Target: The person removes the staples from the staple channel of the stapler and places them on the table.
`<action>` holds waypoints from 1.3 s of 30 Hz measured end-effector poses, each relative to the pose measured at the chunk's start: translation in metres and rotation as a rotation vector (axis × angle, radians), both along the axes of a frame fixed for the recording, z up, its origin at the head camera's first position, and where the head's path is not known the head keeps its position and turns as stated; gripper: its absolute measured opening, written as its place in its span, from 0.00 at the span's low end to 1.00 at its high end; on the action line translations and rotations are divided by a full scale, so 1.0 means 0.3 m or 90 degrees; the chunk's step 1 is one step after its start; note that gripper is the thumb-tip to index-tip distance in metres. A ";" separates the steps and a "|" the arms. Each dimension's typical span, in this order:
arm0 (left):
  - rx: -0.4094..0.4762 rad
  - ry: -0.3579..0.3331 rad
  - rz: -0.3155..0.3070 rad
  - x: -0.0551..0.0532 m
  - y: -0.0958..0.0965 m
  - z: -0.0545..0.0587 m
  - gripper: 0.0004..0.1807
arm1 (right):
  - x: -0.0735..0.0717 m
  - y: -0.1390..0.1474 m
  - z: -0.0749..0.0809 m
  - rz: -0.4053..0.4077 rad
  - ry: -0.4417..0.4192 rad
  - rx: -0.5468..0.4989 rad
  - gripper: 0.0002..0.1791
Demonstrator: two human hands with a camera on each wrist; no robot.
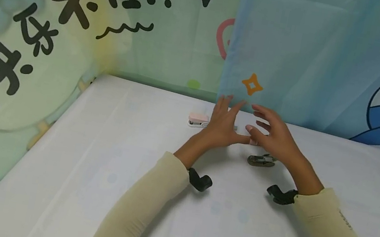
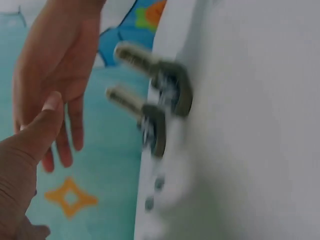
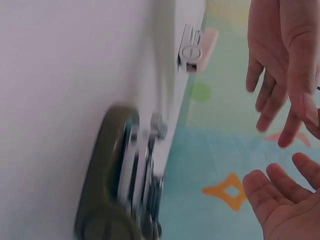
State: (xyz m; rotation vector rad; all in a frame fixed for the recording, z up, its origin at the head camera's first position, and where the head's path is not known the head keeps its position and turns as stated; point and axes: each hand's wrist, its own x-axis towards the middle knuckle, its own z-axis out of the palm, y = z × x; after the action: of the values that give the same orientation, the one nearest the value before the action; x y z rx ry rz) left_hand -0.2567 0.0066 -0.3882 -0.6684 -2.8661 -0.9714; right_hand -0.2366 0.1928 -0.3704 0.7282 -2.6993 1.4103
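Note:
My left hand (image 1: 224, 126) is raised over the back of the table, fingers spread. Facing it is my right hand (image 1: 276, 138), its fingers extended and the two thumbs near each other. Neither hand shows anything gripped. Below the right hand lies an olive-green stapler (image 1: 261, 160), its metal parts exposed in the right wrist view. The left wrist view shows its blurred shape doubled, with small grey pieces (image 2: 159, 182) below. A pink-and-white stapler (image 1: 198, 119) sits left of my left hand, partly hidden by it.
A white cloth covers the table (image 1: 86, 185), whose back edge meets printed curtains (image 1: 299, 61). Black wrist mounts (image 1: 199, 181) show at both sleeve cuffs.

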 end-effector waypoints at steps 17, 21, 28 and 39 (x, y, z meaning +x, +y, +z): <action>0.080 -0.179 0.108 -0.099 -0.368 -0.105 0.59 | -0.134 -0.261 -0.142 0.079 -0.195 -0.082 0.38; -0.023 -0.179 0.126 -0.101 -0.379 -0.114 0.43 | -0.154 -0.299 -0.144 0.072 -0.199 -0.058 0.32; 0.032 -0.127 0.076 -0.119 -0.369 -0.156 0.16 | -0.174 -0.360 -0.140 0.086 -0.151 0.015 0.24; 0.116 -0.140 0.062 -0.102 -0.345 -0.137 0.10 | -0.168 -0.378 -0.111 0.094 -0.072 0.136 0.17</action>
State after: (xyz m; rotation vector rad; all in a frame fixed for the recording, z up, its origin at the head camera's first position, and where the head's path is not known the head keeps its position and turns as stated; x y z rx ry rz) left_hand -0.2873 -0.0968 -0.4294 -0.4269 -2.9071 -1.3468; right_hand -0.2869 0.0794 -0.4037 0.9048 -2.9744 1.2356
